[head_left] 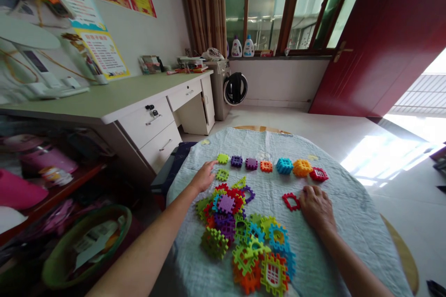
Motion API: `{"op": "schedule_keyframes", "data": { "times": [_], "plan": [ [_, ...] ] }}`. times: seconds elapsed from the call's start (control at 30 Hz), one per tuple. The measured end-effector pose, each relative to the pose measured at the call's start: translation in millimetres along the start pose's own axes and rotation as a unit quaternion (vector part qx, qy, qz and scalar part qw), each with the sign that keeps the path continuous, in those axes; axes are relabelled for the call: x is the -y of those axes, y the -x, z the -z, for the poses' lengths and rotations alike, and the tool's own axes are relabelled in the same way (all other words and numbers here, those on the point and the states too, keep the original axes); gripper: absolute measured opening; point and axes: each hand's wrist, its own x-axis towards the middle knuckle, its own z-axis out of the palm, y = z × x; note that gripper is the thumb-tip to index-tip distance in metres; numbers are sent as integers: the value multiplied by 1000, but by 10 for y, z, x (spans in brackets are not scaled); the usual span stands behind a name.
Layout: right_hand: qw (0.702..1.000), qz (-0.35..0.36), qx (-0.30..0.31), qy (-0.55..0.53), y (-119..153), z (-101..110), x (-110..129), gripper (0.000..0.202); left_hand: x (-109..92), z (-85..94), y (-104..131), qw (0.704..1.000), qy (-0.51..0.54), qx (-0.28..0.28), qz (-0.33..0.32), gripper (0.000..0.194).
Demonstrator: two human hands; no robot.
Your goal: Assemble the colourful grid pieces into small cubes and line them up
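My left hand [205, 176] reaches to the left end of a row of plastic pieces, its fingertips at a lime green stack [222, 158]; whether it grips the stack is too small to tell. A green square piece [222, 175] lies just below it. Rightward, the row has purple [237, 161], violet [251, 164], orange [266, 166], blue [285, 165], yellow [302, 167] and red [319, 174] pieces. My right hand [317, 204] rests on the cloth with curled fingers, beside a red ring piece [291, 201]; its fingertips are hidden.
A mixed pile of pieces [226, 204] covers the near middle of the round table [351, 222], which has a pale blue cloth. Left are a desk [139, 97] and a basket [52, 260]. A washing machine [220, 88] stands behind, a red door [369, 46] at the right.
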Motion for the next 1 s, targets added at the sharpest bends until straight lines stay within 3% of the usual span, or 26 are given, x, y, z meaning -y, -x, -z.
{"op": "schedule_keyframes", "data": {
  "times": [0.17, 0.27, 0.4, 0.53, 0.67, 0.83, 1.0],
  "plan": [
    [1000, 0, 9, 14, -5, -8, -14, 29, 102, 106, 375, 999, -25, 43, -9, 43],
    [1000, 0, 17, 19, -12, -22, -29, 30, 84, 146, 474, 996, -49, 64, -24, 42],
    [1000, -1, 21, 20, -10, -19, -28, 31, -111, 155, 300, 987, -120, 71, -76, 50],
    [1000, -1, 14, 12, 0, -3, -11, 30, -312, 123, -19, 968, -183, 128, -112, 62],
    [1000, -7, 14, 10, -5, 0, -5, 29, -298, 84, -210, 958, -200, 174, -109, 58],
    [1000, -11, 15, 12, -13, 17, 13, 27, -59, 91, -210, 966, -183, 145, -115, 55],
    [1000, -16, 16, 12, -4, 18, 20, 27, 12, 201, 91, 981, -146, 86, -90, 60]
  ]
}}
